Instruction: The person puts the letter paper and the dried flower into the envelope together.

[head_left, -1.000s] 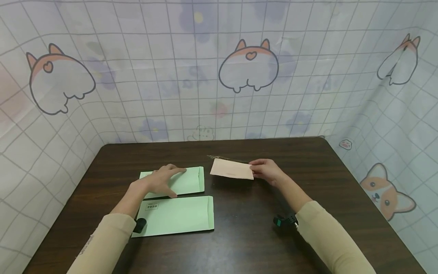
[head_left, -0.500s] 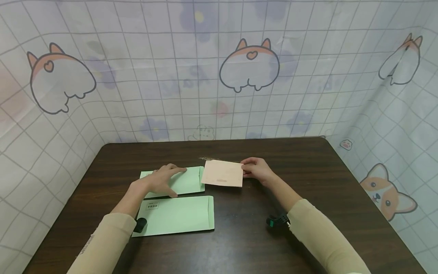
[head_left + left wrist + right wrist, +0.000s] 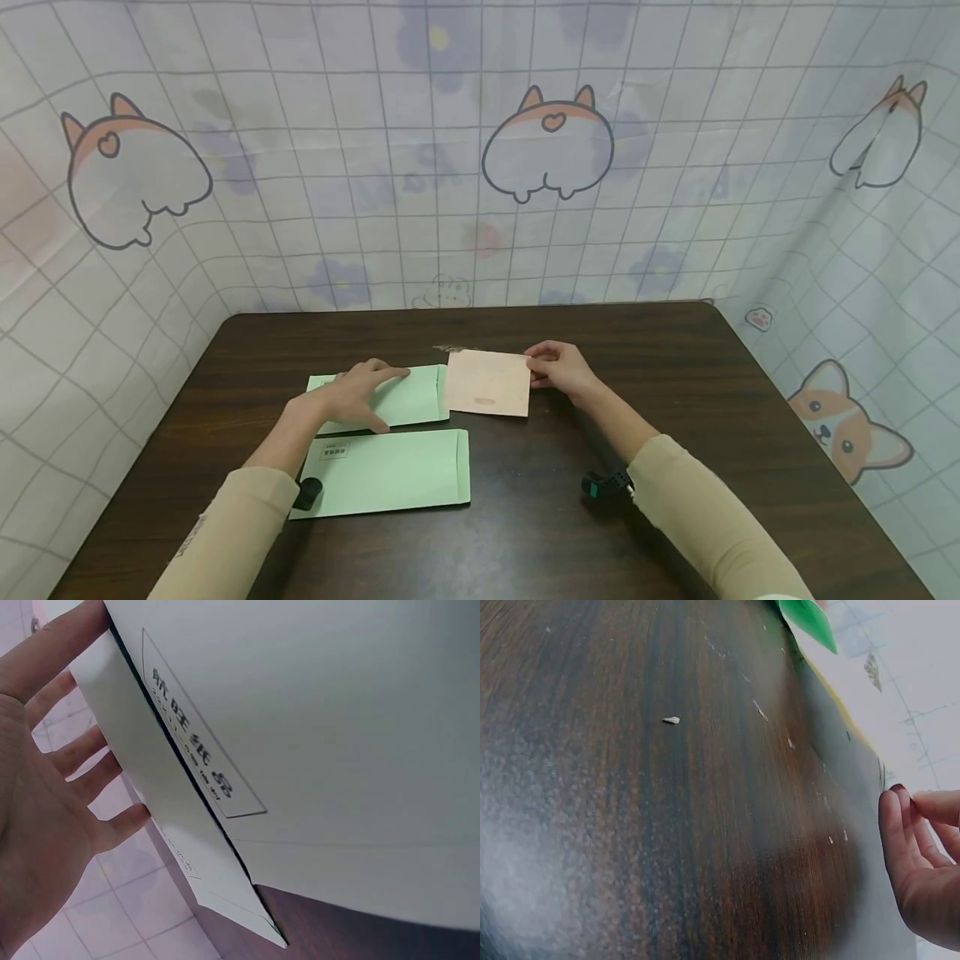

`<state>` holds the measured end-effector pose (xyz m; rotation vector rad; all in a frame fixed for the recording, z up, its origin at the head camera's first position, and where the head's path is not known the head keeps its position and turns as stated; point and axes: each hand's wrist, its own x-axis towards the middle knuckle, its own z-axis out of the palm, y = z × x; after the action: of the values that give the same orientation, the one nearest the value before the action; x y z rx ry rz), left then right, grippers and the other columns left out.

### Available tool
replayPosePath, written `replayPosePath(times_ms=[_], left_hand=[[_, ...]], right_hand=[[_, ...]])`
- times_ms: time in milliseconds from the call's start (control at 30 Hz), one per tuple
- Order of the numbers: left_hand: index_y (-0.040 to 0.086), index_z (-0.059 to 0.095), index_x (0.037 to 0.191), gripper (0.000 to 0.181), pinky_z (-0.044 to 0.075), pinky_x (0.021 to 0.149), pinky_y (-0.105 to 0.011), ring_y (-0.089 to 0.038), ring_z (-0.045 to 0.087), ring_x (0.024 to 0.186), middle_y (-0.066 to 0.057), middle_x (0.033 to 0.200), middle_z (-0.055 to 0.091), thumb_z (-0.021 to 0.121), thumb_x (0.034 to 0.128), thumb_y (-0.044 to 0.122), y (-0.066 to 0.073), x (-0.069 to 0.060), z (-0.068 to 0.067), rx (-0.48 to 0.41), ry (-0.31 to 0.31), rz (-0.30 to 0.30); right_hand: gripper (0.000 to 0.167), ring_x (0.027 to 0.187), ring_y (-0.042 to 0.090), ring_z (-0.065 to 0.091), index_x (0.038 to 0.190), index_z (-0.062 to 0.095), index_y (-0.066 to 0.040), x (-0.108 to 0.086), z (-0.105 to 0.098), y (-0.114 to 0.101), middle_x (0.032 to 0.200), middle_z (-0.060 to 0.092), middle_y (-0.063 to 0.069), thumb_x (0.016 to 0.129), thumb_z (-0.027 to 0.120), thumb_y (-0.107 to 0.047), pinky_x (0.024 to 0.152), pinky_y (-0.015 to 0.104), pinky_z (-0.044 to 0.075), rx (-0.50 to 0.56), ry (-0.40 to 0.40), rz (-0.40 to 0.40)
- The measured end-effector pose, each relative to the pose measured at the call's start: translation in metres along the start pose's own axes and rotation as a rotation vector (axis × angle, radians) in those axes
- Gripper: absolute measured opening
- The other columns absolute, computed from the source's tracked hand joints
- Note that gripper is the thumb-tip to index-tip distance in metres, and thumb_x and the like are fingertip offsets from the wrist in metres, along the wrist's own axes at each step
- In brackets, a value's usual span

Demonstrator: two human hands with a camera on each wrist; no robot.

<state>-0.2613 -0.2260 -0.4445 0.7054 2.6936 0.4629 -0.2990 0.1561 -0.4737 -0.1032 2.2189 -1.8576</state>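
Note:
My left hand [image 3: 348, 398] rests with spread fingers on the farther pale green envelope [image 3: 416, 394]. The nearer, larger green envelope [image 3: 393, 475], with a small printed box at its left, lies below it. In the left wrist view, thumb and fingers [image 3: 75, 761] touch the farther envelope's edges. My right hand [image 3: 567, 368] pinches the right edge of a cream paper piece [image 3: 487, 379], a card or small envelope. Its left edge meets the flap end of the farther green envelope. In the right wrist view, the paper [image 3: 862, 705] looks raised off the table.
A wispy brown dried sprig [image 3: 447, 348] shows behind the cream paper's top edge; the rest of it is hidden. Everything lies on a dark wooden table [image 3: 585, 550]. A patterned cloth [image 3: 390, 208] hangs behind and at both sides.
My right hand has moved left with the cream paper, bringing it to the farther green envelope. The paper has tilted to show more of its face. My left hand has stayed still.

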Motion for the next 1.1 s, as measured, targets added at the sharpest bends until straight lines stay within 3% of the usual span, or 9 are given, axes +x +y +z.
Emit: replayPosePath(times_ms=[300,733,933,1100], left_hand=[[0.016,0.039,0.160,0.095,0.028,0.105,-0.075,-0.044,0.035,0.141,-0.021,0.154,0.036,0.090,0.0809,0.030,-0.003,0.000,0.000,0.000,-0.002,-0.001],[0.017,0.038,0.160,0.095,0.027,0.106,-0.075,-0.044,0.035,0.140,-0.020,0.153,0.036,0.089,0.0814,0.029,-0.002,-0.001,0.000,-0.003,-0.001,0.000],[0.017,0.039,0.160,0.095,0.029,0.105,-0.074,-0.043,0.036,0.140,-0.020,0.153,0.037,0.090,0.0804,0.029,-0.002,0.001,-0.001,0.003,0.002,0.001],[0.017,0.039,0.159,0.095,0.028,0.104,-0.075,-0.043,0.036,0.140,-0.020,0.153,0.037,0.090,0.0802,0.030,-0.003,0.001,0.000,0.004,0.000,0.000]], right_hand=[[0.024,0.084,0.027,0.067,0.123,0.064,0.009,-0.003,0.004,-0.003,0.101,0.068,0.017,0.102,0.062,-0.003,0.082,0.042,0.060,-0.063,-0.063,-0.018],[0.020,0.079,0.021,0.065,0.117,0.069,0.009,0.005,0.008,-0.006,0.089,0.067,0.012,0.099,0.066,-0.001,0.076,0.037,0.060,-0.077,-0.082,-0.016],[0.024,0.077,0.020,0.067,0.121,0.064,0.010,0.009,0.015,-0.006,0.093,0.069,0.014,0.099,0.066,-0.001,0.074,0.035,0.061,-0.076,-0.062,-0.022],[0.021,0.074,0.020,0.069,0.115,0.064,0.010,0.010,0.024,-0.004,0.094,0.071,0.016,0.097,0.068,0.000,0.072,0.035,0.061,-0.075,-0.016,-0.015]])
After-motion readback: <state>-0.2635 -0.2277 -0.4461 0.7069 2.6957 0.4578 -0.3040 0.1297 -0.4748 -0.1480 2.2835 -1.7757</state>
